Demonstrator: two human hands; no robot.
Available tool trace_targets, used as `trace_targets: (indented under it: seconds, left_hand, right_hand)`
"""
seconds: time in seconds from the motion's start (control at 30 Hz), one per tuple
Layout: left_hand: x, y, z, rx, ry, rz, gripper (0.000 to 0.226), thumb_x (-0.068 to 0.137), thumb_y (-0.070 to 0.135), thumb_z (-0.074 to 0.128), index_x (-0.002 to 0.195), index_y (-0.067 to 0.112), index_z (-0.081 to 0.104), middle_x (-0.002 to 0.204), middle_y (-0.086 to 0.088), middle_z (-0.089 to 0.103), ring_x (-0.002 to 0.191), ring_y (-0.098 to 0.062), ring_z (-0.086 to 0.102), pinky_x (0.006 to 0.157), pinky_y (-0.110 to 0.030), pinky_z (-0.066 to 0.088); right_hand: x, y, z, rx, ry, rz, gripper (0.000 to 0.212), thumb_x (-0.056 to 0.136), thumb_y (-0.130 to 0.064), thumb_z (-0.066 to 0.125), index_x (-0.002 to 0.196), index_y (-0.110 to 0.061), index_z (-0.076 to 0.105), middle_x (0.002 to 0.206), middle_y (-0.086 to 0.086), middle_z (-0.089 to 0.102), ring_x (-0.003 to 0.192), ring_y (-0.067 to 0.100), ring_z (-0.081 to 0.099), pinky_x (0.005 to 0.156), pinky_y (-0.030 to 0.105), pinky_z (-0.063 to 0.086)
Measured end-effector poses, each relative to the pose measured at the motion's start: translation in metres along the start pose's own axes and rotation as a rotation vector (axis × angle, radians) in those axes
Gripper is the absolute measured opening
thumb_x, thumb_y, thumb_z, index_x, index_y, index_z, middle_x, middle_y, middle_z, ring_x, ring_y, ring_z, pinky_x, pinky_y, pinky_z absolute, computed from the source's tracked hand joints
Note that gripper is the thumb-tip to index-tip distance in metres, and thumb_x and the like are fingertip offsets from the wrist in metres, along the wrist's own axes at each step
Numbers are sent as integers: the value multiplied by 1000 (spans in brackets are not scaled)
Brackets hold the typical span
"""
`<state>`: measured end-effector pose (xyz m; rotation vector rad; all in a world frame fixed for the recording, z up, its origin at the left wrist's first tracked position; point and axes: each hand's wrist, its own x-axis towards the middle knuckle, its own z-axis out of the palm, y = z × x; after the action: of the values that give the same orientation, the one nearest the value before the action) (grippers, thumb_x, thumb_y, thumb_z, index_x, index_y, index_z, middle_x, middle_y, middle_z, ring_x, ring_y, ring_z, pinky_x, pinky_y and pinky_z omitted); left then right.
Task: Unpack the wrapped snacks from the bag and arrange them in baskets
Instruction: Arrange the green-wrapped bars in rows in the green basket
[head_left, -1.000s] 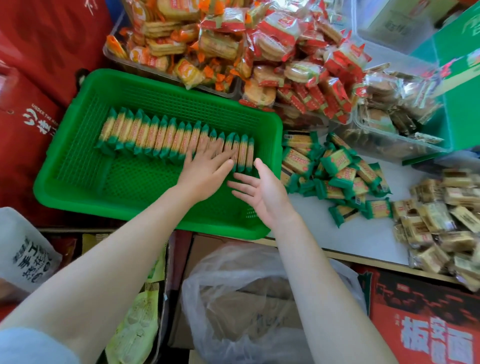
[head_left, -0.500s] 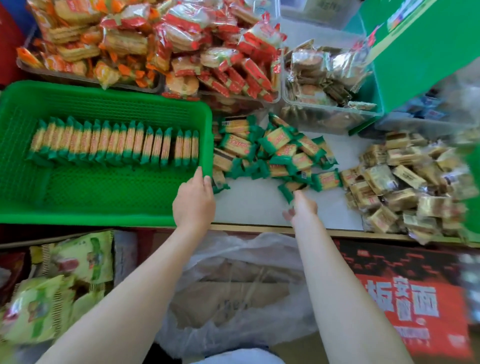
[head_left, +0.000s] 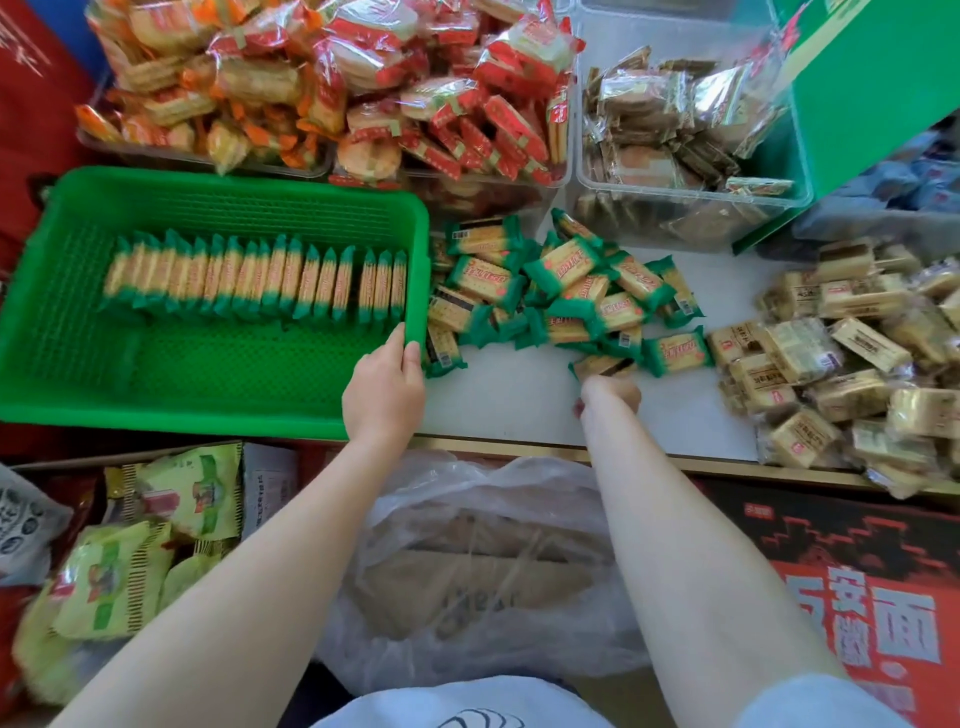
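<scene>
Green basket (head_left: 47, 291): one row of green-wrapped cracker packs (head_left: 254, 283) standing on edge; left hand (head_left: 384, 387) grips its right rim, thumb inside. Loose pile of the same packs (head_left: 566, 291) on the white table (head_left: 498, 400), just beside the basket. Right hand (head_left: 608, 397), fingers curled down, pinches one pack (head_left: 602, 366) at the pile's near edge. Judged light, crinkly-slick, crackers brittle; hold by flat faces, not sealed ends.

free: we saw bare white tabletop (head_left: 519, 400) between green basket (head_left: 208, 415) and right hand (head_left: 608, 397) | blocked: green-wrapped snack pile (head_left: 561, 291) beyond
</scene>
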<state>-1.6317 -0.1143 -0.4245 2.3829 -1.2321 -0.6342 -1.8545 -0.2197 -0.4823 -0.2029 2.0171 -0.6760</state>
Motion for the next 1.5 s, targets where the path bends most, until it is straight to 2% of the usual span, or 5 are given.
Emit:
trace_targets:
  seconds: [0.4,0.77,1.0,1.3,1.5]
  left_hand:
    - [-30,63,23,-74,51,421,41,97,38,58,127,10,61,127,-10,59,122,-28,49,102,-40,39]
    - [-34,128,111,-725,-820,-454,34,92,42,68,103,10,69,92,-8,76,79,-21,72,75,-33,59]
    - [-22,95,126,-924,-605,-607,32,94,19,68,123,7,62,99,-9,77,92,-24,74,82,-38,58]
    - [-8,86,129,-1140,-523,-745,58,90,59,61,117,8,67,96,-13,74,84,-28,73,69,-34,61]
    - [-4,81,131,-1135,-563,-740,66,87,64,60,121,8,66,99,-12,75,87,-28,74,74,-35,60]
  right_hand:
    - [9,24,-37,-469,-87,-283,19,87,-22,73,96,-6,68,101,15,73,93,34,70,84,42,60]
    - [-22,5,-139,-595,-713,-530,6,84,-19,79,84,-18,72,88,-3,71,79,7,61,70,12,46]
    - [51,-29,-122,-358,-182,-450,12,95,-23,62,103,-15,59,109,6,69,98,25,65,89,40,54]
    - [70,-41,-72,-610,127,-309,106,80,-56,75,149,1,17,145,21,39,123,35,53,86,40,49]
    - [41,-20,-92,-394,-86,-369,65,81,-38,75,124,-7,38,130,15,52,104,27,59,80,34,48]
